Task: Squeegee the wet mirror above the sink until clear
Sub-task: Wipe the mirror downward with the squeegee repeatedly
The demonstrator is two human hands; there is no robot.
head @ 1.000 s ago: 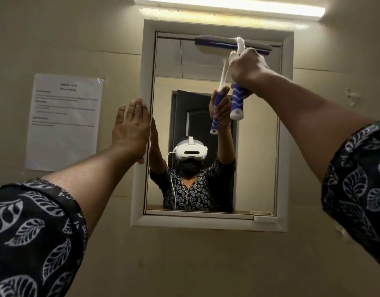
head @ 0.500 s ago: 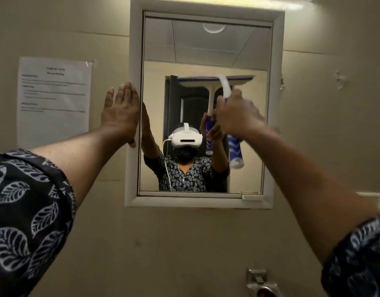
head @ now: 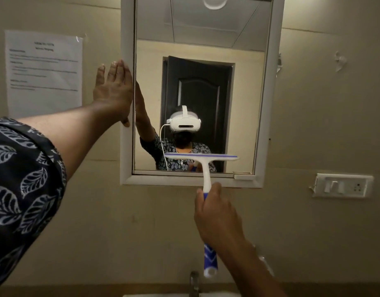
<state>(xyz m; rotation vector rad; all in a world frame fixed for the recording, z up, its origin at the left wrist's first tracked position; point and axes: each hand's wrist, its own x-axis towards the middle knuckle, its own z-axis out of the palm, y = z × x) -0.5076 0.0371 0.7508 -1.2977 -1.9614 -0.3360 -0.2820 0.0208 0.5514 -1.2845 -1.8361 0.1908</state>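
Note:
A mirror [head: 244, 86] in a white frame hangs on the beige wall and reflects a dark door and a person in a headset. My right hand [head: 217, 215] is closed around the blue-and-white handle of a squeegee [head: 206, 168]. Its white blade lies level across the lower right part of the glass, just above the bottom frame. My left hand [head: 114, 91] is flat with fingers straight, pressed against the mirror frame's left edge.
A printed sheet [head: 43, 71] is taped to the wall left of the mirror. A switch and socket plate [head: 343, 185] sits at the right. A metal tap [head: 193, 284] and the rim of a sink show at the bottom edge.
My right hand has drawn the squeegee down the right side of the mirror, from the top edge to near the bottom frame. The left hand stays on the frame.

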